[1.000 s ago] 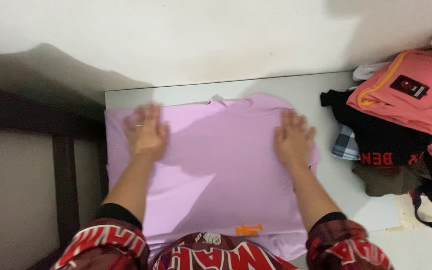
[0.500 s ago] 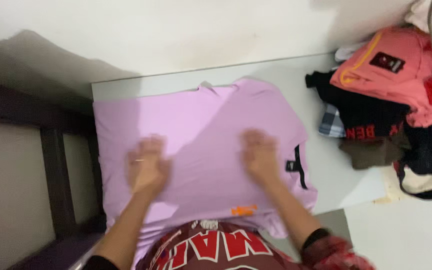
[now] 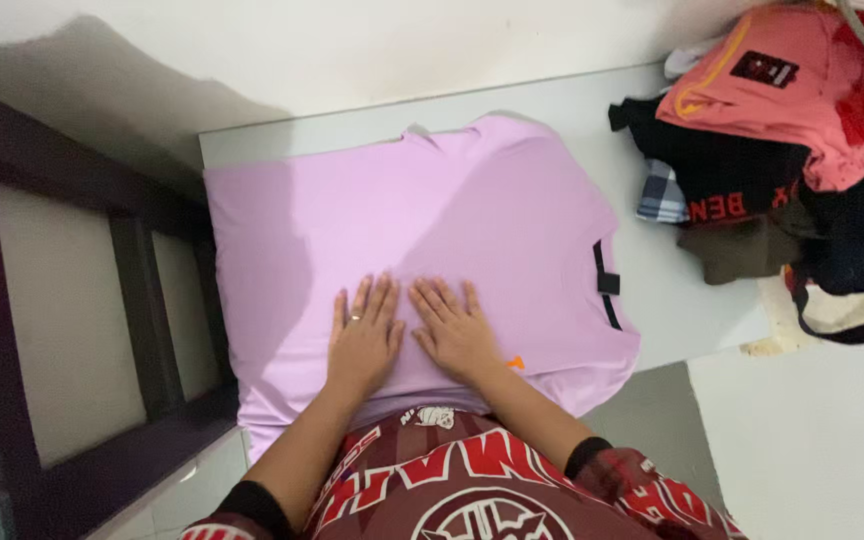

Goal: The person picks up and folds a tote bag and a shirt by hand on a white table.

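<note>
Shirt pressed flat on table.
Left hand (image 3: 362, 340) and right hand (image 3: 457, 332), fingers spread, palms down mid-shirt (image 3: 422, 215), apparently smoothing; clothes pile (image 3: 772, 150) right of it.

Bright, sharp, soft shadows leftward

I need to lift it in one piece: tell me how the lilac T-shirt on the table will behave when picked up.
The lilac T-shirt is probably floppy: it lies flat, draping over the table edge. Likely light, being thin cloth. It would probably sag and unfold unless supported underneath.
</note>
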